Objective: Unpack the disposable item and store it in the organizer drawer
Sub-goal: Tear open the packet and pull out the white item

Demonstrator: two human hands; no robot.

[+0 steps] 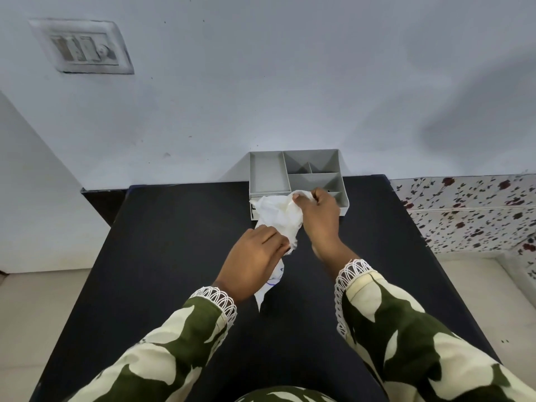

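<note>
Head view: unpacking step in hand, judged about midway, nothing yet in the organizer (295,175). Best done by pinning the wrapper (271,281) low with the left hand (255,256) and drawing the white item (278,211) straight out toward 12 o'clock with the right hand (319,207), slowly, so as not to tear the thin film or drag the whole bundle across the table (174,227). Worth keeping the pull short, since the organizer sits just beyond the hands at 12 o'clock, against the wall (261,97), and could be nudged. Left grip: clenched on the lower end of the wrapper, fingers curled over it, the printed tail of the wrapper sticking out below the palm toward 6 o'clock. Right grip: pinched shut on the upper edge of the crumpled white material, thumb and fingertips closed around a small fold, wrist raised above the table. White item held between the two hands, bunched and partly out of its wrapper, its top end overlapping the near edge of the organizer in the picture; touching or just above it, cannot tell. Organizer compartments open on top and seemingly bare; drawer front at its near side hidden behind the bundle, so open or closed cannot be told. Next likely need: a freed hand for the drawer.
</note>
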